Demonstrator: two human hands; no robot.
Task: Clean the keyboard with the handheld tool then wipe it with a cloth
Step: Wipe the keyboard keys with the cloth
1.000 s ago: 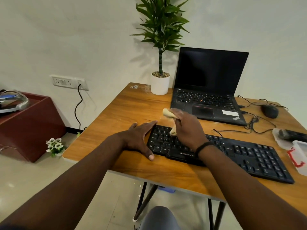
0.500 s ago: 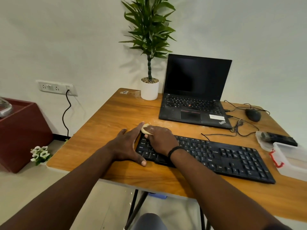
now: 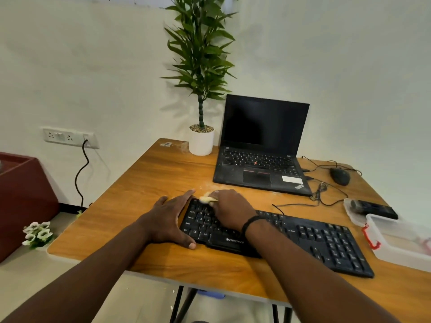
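Head view, 1 frame. I see the black Zebronics keyboard [image 3: 303, 238] lying diagonally across the lower centre of the frame on the wooden desk [image 3: 144, 183].

Left hand [image 3: 166, 221]: fingers straight and together, laid flat against the keyboard's left end, thumb along the near edge. It grips nothing.

Right hand [image 3: 231, 209]: over the keyboard's upper-left keys, fingers curled round a pale yellow cloth [image 3: 206, 198]; a wad of it shows at the fingertips, at the keyboard's far left corner. A black band sits on that wrist.

Handheld tool [image 3: 373, 208]: dark, lying on a clear lid at the right edge of the frame, well apart from both hands. Just below it, a clear plastic box [image 3: 401, 250] with a red clasp.

Rest: open black laptop [image 3: 261, 145], screen dark, upper centre; potted plant [image 3: 201, 127] just left of it; black mouse [image 3: 340, 176] and cables to its right; wall socket [image 3: 70, 137] in the left of the frame.
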